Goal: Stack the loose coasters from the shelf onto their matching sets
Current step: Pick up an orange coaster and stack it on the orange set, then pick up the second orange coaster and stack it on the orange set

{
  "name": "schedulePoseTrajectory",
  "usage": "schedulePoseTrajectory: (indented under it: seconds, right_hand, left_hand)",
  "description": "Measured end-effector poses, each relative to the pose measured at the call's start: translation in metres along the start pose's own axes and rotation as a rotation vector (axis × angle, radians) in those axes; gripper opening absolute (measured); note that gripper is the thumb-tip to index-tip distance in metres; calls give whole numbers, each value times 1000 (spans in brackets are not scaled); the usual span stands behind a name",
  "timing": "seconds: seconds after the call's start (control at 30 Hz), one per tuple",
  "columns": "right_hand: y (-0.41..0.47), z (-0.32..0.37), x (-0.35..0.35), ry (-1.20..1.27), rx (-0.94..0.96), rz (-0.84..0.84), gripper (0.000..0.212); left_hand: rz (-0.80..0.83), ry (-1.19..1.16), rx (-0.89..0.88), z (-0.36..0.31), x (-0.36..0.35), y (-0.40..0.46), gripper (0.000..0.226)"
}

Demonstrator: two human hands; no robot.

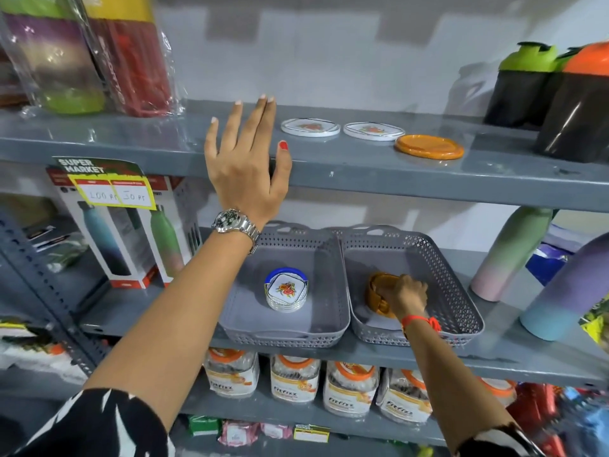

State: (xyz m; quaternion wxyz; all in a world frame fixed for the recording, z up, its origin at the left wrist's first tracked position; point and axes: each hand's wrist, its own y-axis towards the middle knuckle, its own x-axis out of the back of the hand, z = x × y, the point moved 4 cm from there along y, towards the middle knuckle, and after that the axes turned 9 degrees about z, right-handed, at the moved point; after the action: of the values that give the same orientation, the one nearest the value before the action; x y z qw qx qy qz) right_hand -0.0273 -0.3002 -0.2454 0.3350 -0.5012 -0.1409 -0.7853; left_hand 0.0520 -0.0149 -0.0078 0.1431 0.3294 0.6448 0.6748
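Observation:
Two white floral coasters (310, 127) (374, 130) and one orange coaster (429, 146) lie loose on the upper grey shelf (362, 173). My left hand (245, 163) is raised flat and open in front of that shelf, just left of the white coasters, touching none. On the shelf below, the left grey basket (333, 311) holds the white floral coaster set in a blue holder (286, 290). The right grey basket (461, 305) holds the orange coaster set (379, 291). My right hand (407, 293) is closed on that orange set.
Wrapped bottles (75, 57) stand at the upper left, shaker bottles (560, 94) at the upper right. Pastel bottles (514, 252) stand right of the baskets, boxed bottles (131, 239) to their left. Jars (296, 377) fill the shelf below.

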Motion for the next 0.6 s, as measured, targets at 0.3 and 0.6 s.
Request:
schedulePoseTrajectory:
  seconds: [0.3, 0.6]
  right_hand:
    - [-20, 20, 16, -59, 119, -176, 35]
    - [-174, 95, 138, 375, 915, -806, 16]
  left_hand:
    - [-8, 7, -1, 0, -1, 1, 48]
    - [23, -18, 5, -1, 1, -1, 49]
